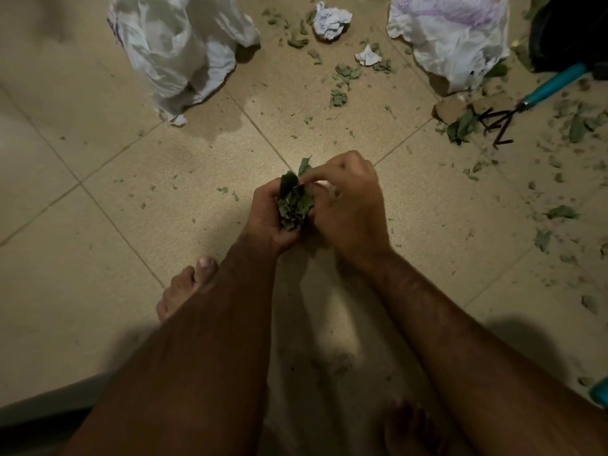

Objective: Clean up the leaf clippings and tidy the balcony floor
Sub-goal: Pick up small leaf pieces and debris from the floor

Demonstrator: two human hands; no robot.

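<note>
Head cam: left hand (271, 213) grips a wad of green leaf clippings (294, 200), right hand (350, 205) pinches it too, loads of loose green leaf scraps (339, 97) left from 12 to 3 o'clock.

No legible words, brands or numbers anywhere. Only faint purple printing on the white plastic bag (450, 37) at upper right, too blurred to read. Dark marks along the edge of the other white bag (177, 44), likewise unreadable.
</note>
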